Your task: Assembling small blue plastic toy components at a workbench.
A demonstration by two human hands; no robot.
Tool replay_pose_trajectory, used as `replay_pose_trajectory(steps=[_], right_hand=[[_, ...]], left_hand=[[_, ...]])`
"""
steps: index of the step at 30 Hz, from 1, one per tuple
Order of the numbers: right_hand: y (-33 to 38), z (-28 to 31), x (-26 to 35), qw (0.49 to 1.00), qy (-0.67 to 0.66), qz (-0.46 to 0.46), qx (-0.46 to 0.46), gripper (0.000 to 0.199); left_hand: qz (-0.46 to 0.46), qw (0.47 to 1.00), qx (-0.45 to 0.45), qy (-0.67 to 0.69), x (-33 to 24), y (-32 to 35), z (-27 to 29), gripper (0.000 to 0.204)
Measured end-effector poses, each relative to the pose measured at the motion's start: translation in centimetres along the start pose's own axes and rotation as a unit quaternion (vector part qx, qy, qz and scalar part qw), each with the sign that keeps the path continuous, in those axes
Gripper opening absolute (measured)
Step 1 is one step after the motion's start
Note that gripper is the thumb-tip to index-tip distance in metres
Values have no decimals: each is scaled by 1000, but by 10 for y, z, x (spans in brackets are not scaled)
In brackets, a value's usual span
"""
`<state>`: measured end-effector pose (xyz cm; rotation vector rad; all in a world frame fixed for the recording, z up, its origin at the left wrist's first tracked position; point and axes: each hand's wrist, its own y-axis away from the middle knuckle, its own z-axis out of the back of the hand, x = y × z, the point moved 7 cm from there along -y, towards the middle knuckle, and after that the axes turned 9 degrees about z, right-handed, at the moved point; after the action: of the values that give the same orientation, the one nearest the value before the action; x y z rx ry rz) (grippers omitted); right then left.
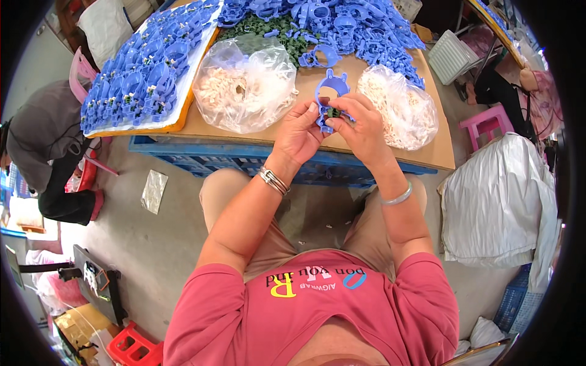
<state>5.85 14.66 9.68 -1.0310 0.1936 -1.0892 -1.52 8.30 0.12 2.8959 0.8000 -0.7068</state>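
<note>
The left hand (300, 131) and the right hand (367, 129) both grasp one ring-shaped blue plastic part (331, 82), pinching its narrow lower end from either side. The ring rises beyond the fingertips, away from the body, over the cardboard sheet (438, 145). The part is glossy periwinkle blue, with an open round band, small knobs on its top edge and a slimmer stem below. A small dark green piece (333, 112) sits at the stem, between the hands; how it is joined is hidden by the fingers.

Just beyond lies a loose blue ring part (327, 53). Clear bags of pale bits (241, 88) (403, 113) flank the hands. Farther off are heaped blue parts (360, 27), dark green pieces (268, 27) and, leftward, an orange-rimmed tray (149, 129).
</note>
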Motion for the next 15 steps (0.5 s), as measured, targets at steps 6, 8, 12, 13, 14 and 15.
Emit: replay_pose_trajectory(steps=[6,8,12,13,14,15], right_hand=[[1,-1,-7,998,-53,-35,18,24],[3,-1,-10,997,-61,-44,20,24],[4,-3,-11,996,-67,-51,28,25],[4,-3,-12,996,-67,-52,29,25],[4,-4,-12,995,-75,-54,34,25],[4,-6,-13,994,-84,-57,40,25]], left_hand=[[14,1000,1,27,5,-2,6,20],[17,999,-5,29,6,-2,8,20],[24,999,-27,33,7,-2,9,19],[24,999,-27,33,6,-2,8,19],[28,999,-24,30,6,-2,6,19],[32,999,-20,28,7,-2,5,19]])
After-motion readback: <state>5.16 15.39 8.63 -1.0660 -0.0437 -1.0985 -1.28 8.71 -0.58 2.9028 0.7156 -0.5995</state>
